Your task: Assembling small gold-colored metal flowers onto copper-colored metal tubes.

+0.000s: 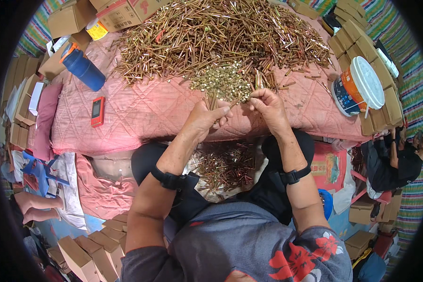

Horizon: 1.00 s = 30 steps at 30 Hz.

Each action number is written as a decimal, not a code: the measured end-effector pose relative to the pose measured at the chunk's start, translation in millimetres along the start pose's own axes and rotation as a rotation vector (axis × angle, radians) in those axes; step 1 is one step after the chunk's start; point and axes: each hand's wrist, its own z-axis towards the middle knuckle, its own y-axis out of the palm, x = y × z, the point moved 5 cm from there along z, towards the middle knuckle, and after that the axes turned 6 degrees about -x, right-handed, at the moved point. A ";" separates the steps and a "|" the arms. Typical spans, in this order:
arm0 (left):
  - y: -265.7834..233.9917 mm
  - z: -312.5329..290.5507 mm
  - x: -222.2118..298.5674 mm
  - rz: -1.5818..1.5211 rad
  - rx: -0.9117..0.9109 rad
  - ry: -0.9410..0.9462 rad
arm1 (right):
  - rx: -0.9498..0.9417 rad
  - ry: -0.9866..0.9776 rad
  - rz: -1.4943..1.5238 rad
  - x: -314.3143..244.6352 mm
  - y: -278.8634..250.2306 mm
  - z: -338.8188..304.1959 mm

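My left hand [206, 116] is closed round a few thin brown, metallic-looking sticks, their ends standing up past the fingers. One stick points from it toward my right hand [268, 105], whose thumb and fingertips are pinched together; what they grip is too small to make out. Just beyond both hands lies a small heap of pale greenish-gold bits [221, 79]. Behind that spreads a wide pile of thin brown sticks [211, 37] on the pink quilted cover [160, 110]. More loose sticks [225, 167] lie between my knees, below the work surface's edge.
On the left are a blue bottle [83, 68] with an orange-trimmed top and a small red device [97, 112] with a screen. A lidded white bucket [359, 89] stands at the right edge. Cardboard boxes [91, 251] surround the place. Another person [397, 162] sits far right.
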 end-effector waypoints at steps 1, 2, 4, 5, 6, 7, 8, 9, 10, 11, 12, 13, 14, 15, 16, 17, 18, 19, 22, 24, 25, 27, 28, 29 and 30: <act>0.2 -0.3 0.0 -0.001 0.000 0.000 | -0.020 0.028 0.209 -2.1 3.8 -0.1; 0.5 -0.6 -1.0 0.011 -0.004 -0.019 | -0.021 0.029 0.208 -4.6 6.1 -0.3; 1.1 -0.6 -2.1 0.024 -0.008 -0.038 | -0.062 0.059 0.247 -6.2 11.8 -0.3; 2.8 -0.4 -1.8 0.031 -0.028 -0.025 | -0.062 0.059 0.247 -5.9 11.3 -0.4; 4.4 0.0 -1.7 0.038 -0.047 -0.012 | -0.072 0.054 0.263 -5.7 10.6 -0.8; 4.6 0.1 -1.6 0.037 -0.048 -0.013 | -0.082 0.049 0.279 -5.7 10.3 -1.1; 4.9 -0.1 -1.1 0.058 -0.049 -0.025 | -0.081 0.049 0.279 -5.9 10.3 -1.7; 5.0 -0.4 -0.8 0.079 -0.050 -0.037 | -0.075 0.045 0.250 -7.1 10.4 -2.4; 5.2 -0.9 0.0 0.079 -0.050 -0.038 | -0.068 0.040 0.220 -8.3 10.1 -3.1; 6.3 -1.5 1.0 0.073 -0.068 -0.037 | -0.067 0.041 0.221 -8.9 9.7 -3.5; 7.1 -2.2 1.7 0.068 -0.085 -0.035 | -0.068 0.048 0.220 -9.2 9.4 -3.9; 7.0 -2.7 2.0 0.068 -0.085 -0.035 | -0.069 0.054 0.220 -9.9 9.3 -4.2; 6.9 -3.2 2.0 0.092 -0.084 -0.041 | -0.069 0.054 0.220 -12.1 9.5 -4.3; 7.0 -3.4 1.7 0.116 -0.085 -0.048 | -0.089 0.071 0.199 -14.2 10.3 -4.9; 6.0 -3.8 1.4 0.117 -0.086 -0.048 | -0.109 0.088 0.178 -14.8 11.0 -5.3; 4.1 -4.3 2.1 0.137 -0.086 -0.031 | -0.108 0.088 0.178 -12.8 9.6 -4.6; 3.5 -4.6 2.9 0.158 -0.087 -0.014 | -0.139 0.058 0.164 -12.4 9.5 -3.2; 4.0 -4.7 3.0 0.158 -0.089 -0.014 | -0.170 0.027 0.149 -12.9 9.9 -2.7; 4.7 -6.0 3.9 0.138 -0.111 0.004 | -0.190 0.020 0.178 -16.7 11.6 -3.1; 3.7 -6.0 3.0 0.143 -0.108 -0.001 | -0.190 0.036 0.181 -16.2 14.5 -3.5; 3.7 -6.2 2.9 0.143 -0.109 0.000 | -0.188 0.051 0.184 -15.7 15.3 -3.8; 3.0 -6.6 2.3 0.157 -0.095 -0.008 | -0.162 0.049 0.113 -11.1 13.8 -3.2; 2.3 -6.3 1.6 0.157 -0.095 -0.008 | -0.137 0.047 0.044 -9.8 12.6 -2.8; 1.4 -5.5 0.3 0.141 -0.095 -0.010 | -0.137 0.047 0.043 -8.9 13.2 -2.7; 0.8 -5.2 -0.3 0.125 -0.094 -0.012 | -0.133 0.056 0.099 -11.9 17.3 -2.2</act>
